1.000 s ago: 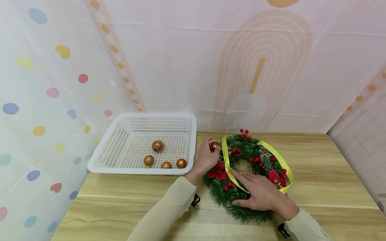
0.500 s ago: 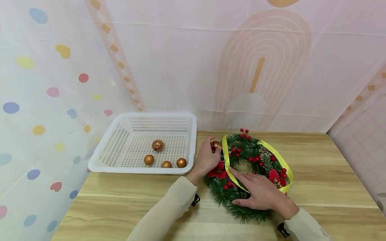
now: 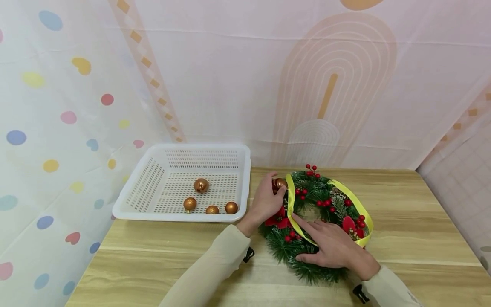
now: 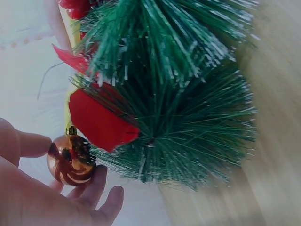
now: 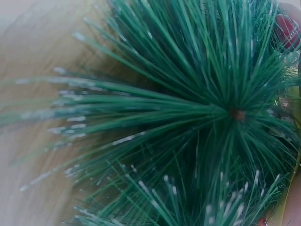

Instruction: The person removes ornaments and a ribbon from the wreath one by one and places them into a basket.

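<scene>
A green Christmas wreath [image 3: 281, 249] with red berries and red flowers lies on the table, a yellow ribbon [image 3: 290, 197] looped across it. At its upper left edge my left hand [image 3: 265, 204] grips a shiny copper Christmas ball [image 3: 281, 183] beside the ribbon. The left wrist view shows thumb and fingers round this ball [image 4: 70, 162], its small gold cap pointing up toward a red petal [image 4: 101, 120]. My right hand [image 3: 333, 245] rests on the wreath's lower right part with straight fingers, the index fingertip touching the ribbon. Green needles [image 5: 188, 117] fill most of the right wrist view.
Left of the wreath stands a white perforated plastic basket [image 3: 178, 217] holding several copper balls, one [image 3: 201, 185] larger than the others. The wooden table [image 3: 414, 213] meets a patterned cloth backdrop [image 3: 230, 85] behind it.
My left hand has shifted slightly right with the copper ball, and the ribbon's upper left end has moved right with it. The right hand has stayed in place.
</scene>
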The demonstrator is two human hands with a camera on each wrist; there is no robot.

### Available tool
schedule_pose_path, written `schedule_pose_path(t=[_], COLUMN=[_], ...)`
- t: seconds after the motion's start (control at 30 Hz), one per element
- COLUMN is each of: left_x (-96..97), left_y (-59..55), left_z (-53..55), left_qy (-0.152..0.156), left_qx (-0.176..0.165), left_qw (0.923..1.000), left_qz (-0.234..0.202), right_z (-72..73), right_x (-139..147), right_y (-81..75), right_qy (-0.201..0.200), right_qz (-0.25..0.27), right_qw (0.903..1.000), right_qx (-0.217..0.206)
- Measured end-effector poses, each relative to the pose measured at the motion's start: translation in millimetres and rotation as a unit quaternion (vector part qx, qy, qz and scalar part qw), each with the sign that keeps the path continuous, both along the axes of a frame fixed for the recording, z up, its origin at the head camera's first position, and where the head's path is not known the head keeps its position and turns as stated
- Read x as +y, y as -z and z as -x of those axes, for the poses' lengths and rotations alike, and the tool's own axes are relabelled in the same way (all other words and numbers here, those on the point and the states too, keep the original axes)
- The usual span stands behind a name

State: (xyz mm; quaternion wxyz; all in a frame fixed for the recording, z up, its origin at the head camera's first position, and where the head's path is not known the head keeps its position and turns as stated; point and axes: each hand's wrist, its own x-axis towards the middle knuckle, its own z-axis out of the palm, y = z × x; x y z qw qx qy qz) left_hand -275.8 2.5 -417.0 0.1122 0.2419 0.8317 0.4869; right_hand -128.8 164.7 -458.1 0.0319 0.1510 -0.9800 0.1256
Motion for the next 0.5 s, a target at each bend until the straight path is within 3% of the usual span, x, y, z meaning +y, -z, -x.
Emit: schedule_pose_path(t=[0.23,0.5], left_x=[6.3,15.8], left_y=[-5.5,-9.1], left_z=[-2.8,-5.9], left_qy=[0.019,0.033], left_qx=[0.005,0.017], left_qw=[0.9998,0.9992], left_qz=[0.004,0.012], right_z=[-0.1,0.5], right_x=[1.0,1.8], right_y=[1.3,1.7], right_qy=[-0.002,0.001], right_qz=[-0.004,0.005], right_qw=[1.0000,0.9999], right_qx=[0.009,-0.009])
